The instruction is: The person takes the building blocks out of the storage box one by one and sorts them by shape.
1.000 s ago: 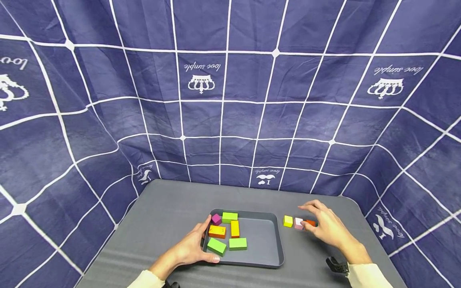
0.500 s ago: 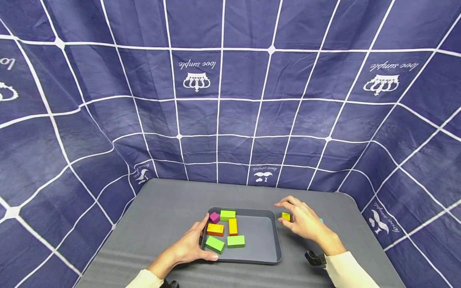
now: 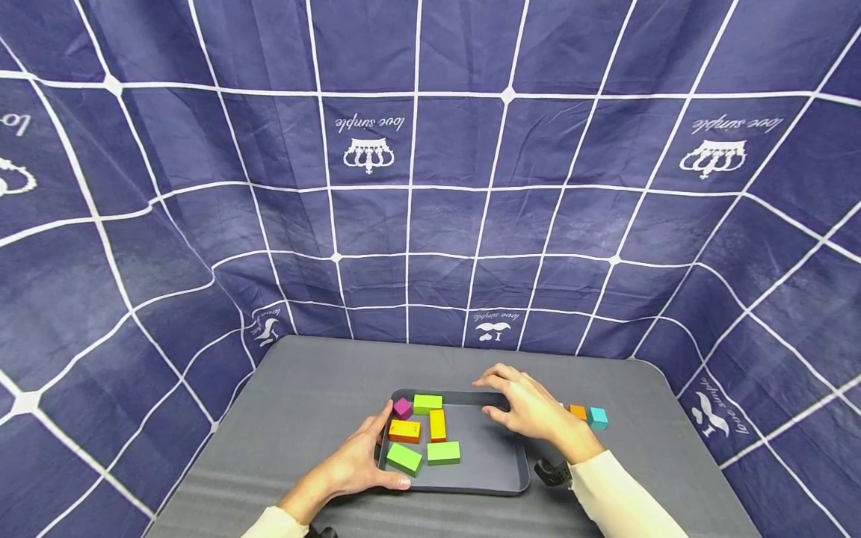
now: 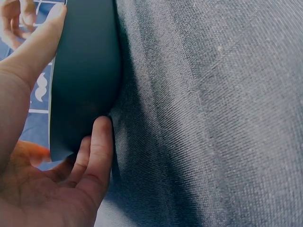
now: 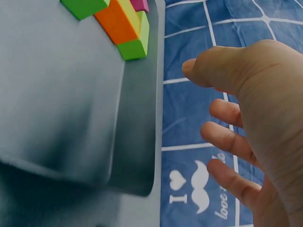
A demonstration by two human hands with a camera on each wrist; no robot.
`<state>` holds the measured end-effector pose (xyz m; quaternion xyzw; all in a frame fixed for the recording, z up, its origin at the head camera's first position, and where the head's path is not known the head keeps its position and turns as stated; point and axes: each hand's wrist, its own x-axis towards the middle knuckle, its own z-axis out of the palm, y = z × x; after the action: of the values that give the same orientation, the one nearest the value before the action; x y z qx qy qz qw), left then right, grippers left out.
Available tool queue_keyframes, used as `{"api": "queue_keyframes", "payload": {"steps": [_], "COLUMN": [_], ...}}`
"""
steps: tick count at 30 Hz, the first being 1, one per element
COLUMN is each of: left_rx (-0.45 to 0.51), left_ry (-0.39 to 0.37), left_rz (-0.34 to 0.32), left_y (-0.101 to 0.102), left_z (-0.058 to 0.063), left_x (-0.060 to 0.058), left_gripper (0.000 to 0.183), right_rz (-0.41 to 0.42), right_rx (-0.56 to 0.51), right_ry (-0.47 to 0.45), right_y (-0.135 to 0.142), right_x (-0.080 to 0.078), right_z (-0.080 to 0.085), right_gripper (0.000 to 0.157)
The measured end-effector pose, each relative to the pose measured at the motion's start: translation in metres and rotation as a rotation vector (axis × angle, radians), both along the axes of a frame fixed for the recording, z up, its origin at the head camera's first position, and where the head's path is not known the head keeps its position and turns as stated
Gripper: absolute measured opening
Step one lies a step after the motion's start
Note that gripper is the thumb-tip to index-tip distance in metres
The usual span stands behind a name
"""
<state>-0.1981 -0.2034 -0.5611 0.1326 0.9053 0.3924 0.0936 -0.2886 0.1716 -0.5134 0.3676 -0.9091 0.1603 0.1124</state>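
Observation:
My left hand holds the grey tray at its left end. In the left wrist view, the thumb lies along one wall and the fingertips touch the tray near its corner. Over the tray's right end is my right hand, thumb and fingers apart with nothing between them. The right wrist view shows these loosely bent fingers beside the tray wall. Inside the tray are a magenta cube, an orange block, a yellow-orange block and green blocks.
Right of the tray, an orange cube and a teal cube sit on the grey tabletop. A pale cube is mostly hidden behind my right hand. A blue cloth with white lines hangs behind the table.
My right hand has moved left from the loose cubes to over the tray's right end, uncovering the orange and teal cubes. The yellow cube is now out of sight. My left hand stays on the tray.

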Motion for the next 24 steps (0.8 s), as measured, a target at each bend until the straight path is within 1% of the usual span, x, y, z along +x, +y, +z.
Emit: {"api": "queue_keyframes", "payload": {"steps": [5, 12, 19, 24], "left_rx": [0.013, 0.021, 0.02, 0.022], "left_ry": [-0.005, -0.022, -0.035, -0.033], "left_rz": [0.003, 0.0, -0.006, -0.011], "left_y": [0.0, 0.0, 0.0, 0.0], "left_z": [0.001, 0.0, 0.0, -0.002], "left_x": [0.0, -0.001, -0.003, -0.001], "left_gripper": [0.145, 0.146, 0.147, 0.146], "right_rz": [0.032, 0.08, 0.105, 0.154], "right_rx": [0.012, 0.027, 0.045, 0.061], "right_ry": [-0.025, -0.028, -0.077, -0.111], "right_y": [-0.014, -0.033, -0.052, -0.065], "right_x": [-0.005, -0.012, -0.021, -0.026], "right_z": [0.002, 0.002, 0.001, -0.003], "right_gripper": [0.044, 0.043, 0.045, 0.045]}}
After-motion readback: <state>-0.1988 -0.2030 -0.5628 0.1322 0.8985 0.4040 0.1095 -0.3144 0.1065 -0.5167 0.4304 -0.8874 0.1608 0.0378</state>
